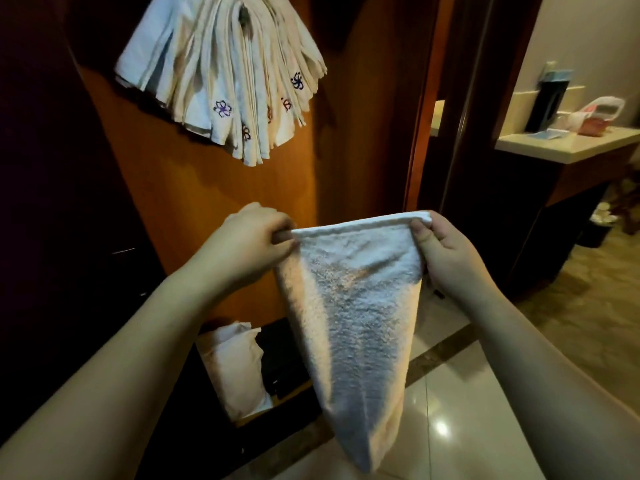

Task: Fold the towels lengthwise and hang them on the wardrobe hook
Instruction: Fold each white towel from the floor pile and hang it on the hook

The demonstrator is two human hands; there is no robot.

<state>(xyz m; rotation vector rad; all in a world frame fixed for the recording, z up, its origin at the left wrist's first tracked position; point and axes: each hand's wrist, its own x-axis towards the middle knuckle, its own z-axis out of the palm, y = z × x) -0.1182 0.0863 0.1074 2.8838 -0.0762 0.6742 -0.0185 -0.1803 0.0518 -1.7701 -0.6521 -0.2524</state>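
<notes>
Towel (353, 306) hanging between both hands; left fingers (277, 237), right fingers (420, 233) pinching top corners

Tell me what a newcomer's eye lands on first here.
First the white towel hanging in the centre, its top edge pinched by the left hand and right hand. Next, the bundle of hung towels with embroidered flowers, fanned out on the wardrobe at upper left.
</notes>
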